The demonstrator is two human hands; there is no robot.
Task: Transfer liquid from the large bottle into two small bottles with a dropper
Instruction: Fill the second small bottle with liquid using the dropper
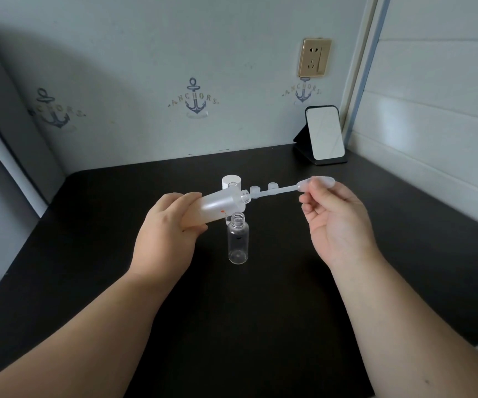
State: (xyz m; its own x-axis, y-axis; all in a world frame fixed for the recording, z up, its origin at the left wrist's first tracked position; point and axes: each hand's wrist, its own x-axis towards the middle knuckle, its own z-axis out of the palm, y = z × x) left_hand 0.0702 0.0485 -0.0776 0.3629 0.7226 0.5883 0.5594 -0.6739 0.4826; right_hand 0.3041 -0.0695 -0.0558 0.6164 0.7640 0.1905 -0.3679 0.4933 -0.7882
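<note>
Frosted large bottle lying tilted, dropper at its mouth

The clear plastic dropper's tip is sitting at the open neck; one uncapped small clear bottle is standing upright below, another peeking out behind.

Frosted, translucent plastic on the large bottle; clear, glossy plastic on the small bottle; soft-looking translucent plastic on the dropper. Dark matt bench. Brushed gold-toned socket plate. Glossy mirror.
</note>
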